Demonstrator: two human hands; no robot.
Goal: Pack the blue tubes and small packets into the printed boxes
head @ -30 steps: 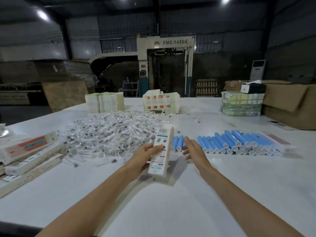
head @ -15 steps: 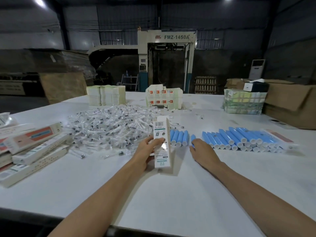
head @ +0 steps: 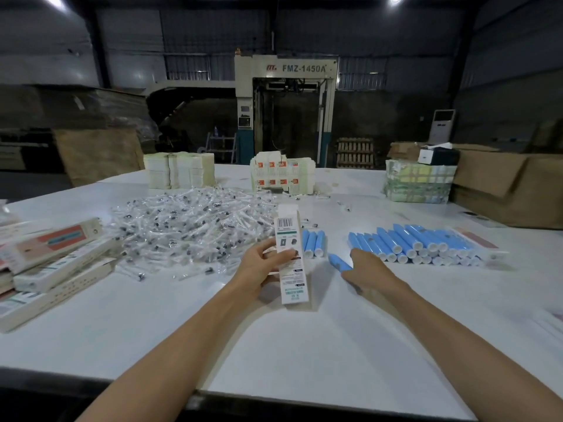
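Observation:
My left hand [head: 262, 266] grips a long white printed box [head: 291, 257], held upright with its top flap open. My right hand [head: 367, 269] lies on the white table [head: 304, 345] with its fingers curled round one blue tube [head: 338, 261], whose far end sticks out. Three blue tubes [head: 313, 243] lie just behind the box. A larger row of blue tubes [head: 417, 243] stretches to the right. A wide heap of small clear packets [head: 189, 229] covers the table left of the box.
Filled printed boxes [head: 51, 260] are stacked at the left edge. Stacks of flat cartons [head: 179, 170], [head: 281, 175] and a bundled stack [head: 417, 181] stand along the far side. Brown cardboard boxes [head: 511, 190] sit at the far right. A large machine [head: 286, 108] stands behind.
My left hand has raised the box more upright. My right hand has dropped onto the table and closed round a single blue tube. The view has tilted down.

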